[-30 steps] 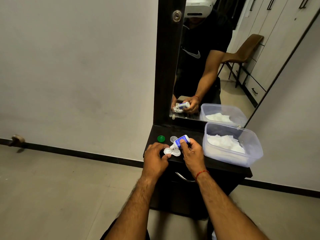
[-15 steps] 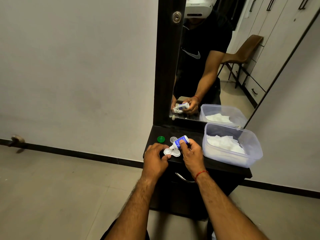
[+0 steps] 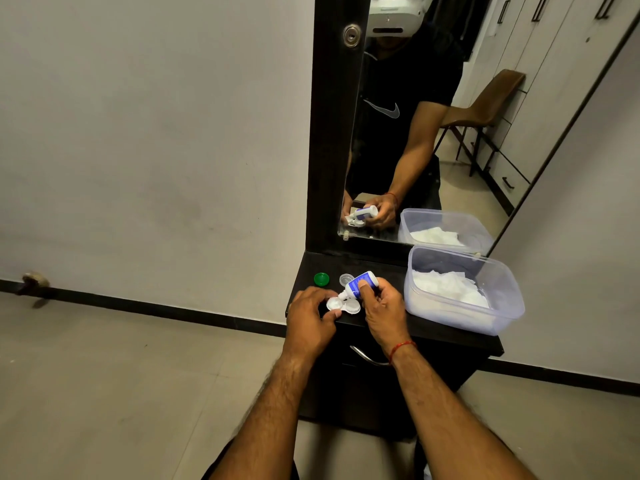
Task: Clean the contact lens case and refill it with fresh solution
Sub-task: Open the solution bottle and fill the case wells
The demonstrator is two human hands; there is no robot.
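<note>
A white two-well contact lens case [image 3: 343,305] lies open on the dark dresser top [image 3: 433,332]. My left hand [image 3: 310,320] steadies the case at its left edge with thumb and fingers. My right hand [image 3: 382,308] grips a small white solution bottle with a blue label [image 3: 358,284], tilted with its nozzle down over the left well. A green cap [image 3: 321,279] and a clear cap [image 3: 346,279] rest behind the case.
A clear plastic tub [image 3: 502,317] holding white tissues stands at the right of the dresser top. A mirror [image 3: 415,133] rises behind it in a dark frame. A drawer handle [image 3: 365,356] sits below the front edge. Grey floor lies to the left.
The bottle's nozzle has shifted slightly left and down toward the left well. Both hands stay on the case and bottle.
</note>
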